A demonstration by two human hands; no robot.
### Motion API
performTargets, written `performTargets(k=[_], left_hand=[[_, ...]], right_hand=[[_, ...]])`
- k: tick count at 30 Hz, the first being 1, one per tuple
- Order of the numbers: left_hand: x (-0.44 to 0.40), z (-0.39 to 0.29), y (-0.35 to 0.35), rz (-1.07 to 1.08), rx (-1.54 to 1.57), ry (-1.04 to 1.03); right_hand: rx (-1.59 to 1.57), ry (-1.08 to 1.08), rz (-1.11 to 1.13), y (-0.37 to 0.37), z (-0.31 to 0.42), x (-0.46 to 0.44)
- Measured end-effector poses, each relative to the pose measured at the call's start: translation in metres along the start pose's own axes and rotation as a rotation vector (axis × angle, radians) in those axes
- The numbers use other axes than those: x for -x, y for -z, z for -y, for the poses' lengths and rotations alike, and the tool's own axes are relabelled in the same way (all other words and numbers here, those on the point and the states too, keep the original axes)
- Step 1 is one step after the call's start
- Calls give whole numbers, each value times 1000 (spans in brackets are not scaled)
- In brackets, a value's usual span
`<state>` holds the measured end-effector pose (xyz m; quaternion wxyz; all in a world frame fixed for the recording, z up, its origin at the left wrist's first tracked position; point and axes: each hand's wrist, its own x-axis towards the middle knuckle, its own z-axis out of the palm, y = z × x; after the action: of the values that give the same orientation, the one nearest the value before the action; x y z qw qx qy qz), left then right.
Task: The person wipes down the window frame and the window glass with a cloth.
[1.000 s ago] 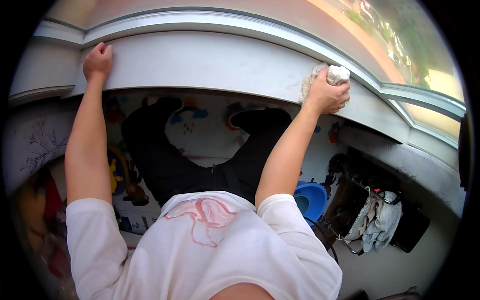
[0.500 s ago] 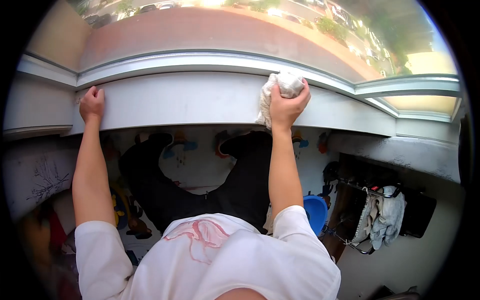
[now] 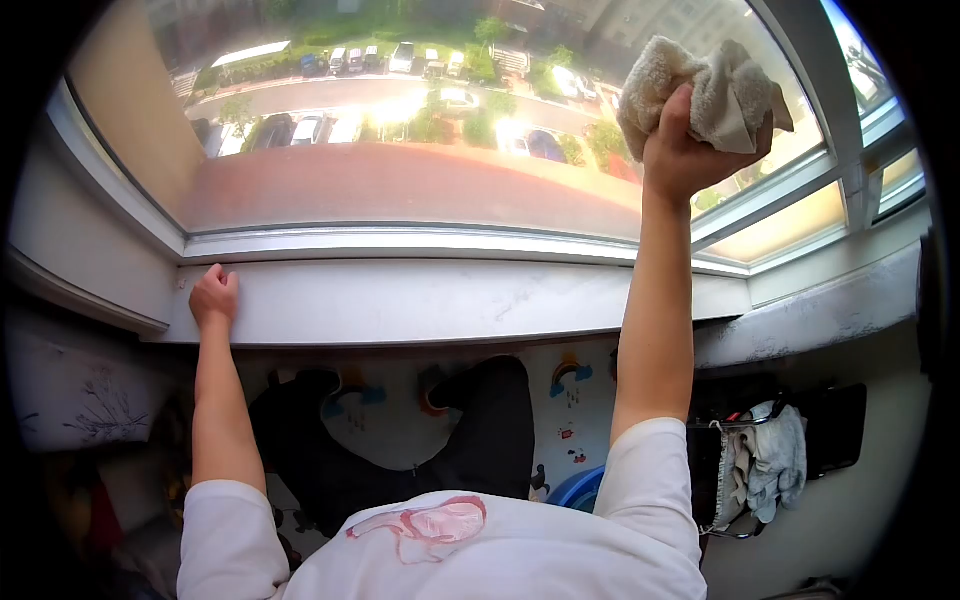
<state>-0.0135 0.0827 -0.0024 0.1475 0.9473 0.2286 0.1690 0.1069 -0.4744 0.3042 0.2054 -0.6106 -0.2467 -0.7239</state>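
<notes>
My right hand grips a bunched cream cloth, raised in front of the window glass at the upper right. Whether the cloth touches the glass cannot be told. My left hand rests as a closed fist on the left end of the white windowsill, beside the lower window frame. What, if anything, is inside that fist is hidden.
Side window panes and a thick frame stand at the right. Below the sill are my black-clad legs, a blue basin and a rack with grey cloths. Parked cars show outside, far below.
My right hand has lifted the cloth from the sill up to the window glass, after moving left along the sill. The view has tilted upward. My left fist remains at the sill's left end.
</notes>
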Motion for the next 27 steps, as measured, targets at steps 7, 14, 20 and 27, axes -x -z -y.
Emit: performTargets(k=[7,14,20,27], left_hand=[[0,0,-1,-11,14,-21],[1,0,3,4,30,-23],[0,0,3,23,38,-30],[0,-3,6,6,47,-30]], right_hand=[[-35,152,-19,-92,76,4],[-186,789,632,-80,139,97],[-82,787,485,-78,84,-24],[-167,206,38,-134,139,-43]])
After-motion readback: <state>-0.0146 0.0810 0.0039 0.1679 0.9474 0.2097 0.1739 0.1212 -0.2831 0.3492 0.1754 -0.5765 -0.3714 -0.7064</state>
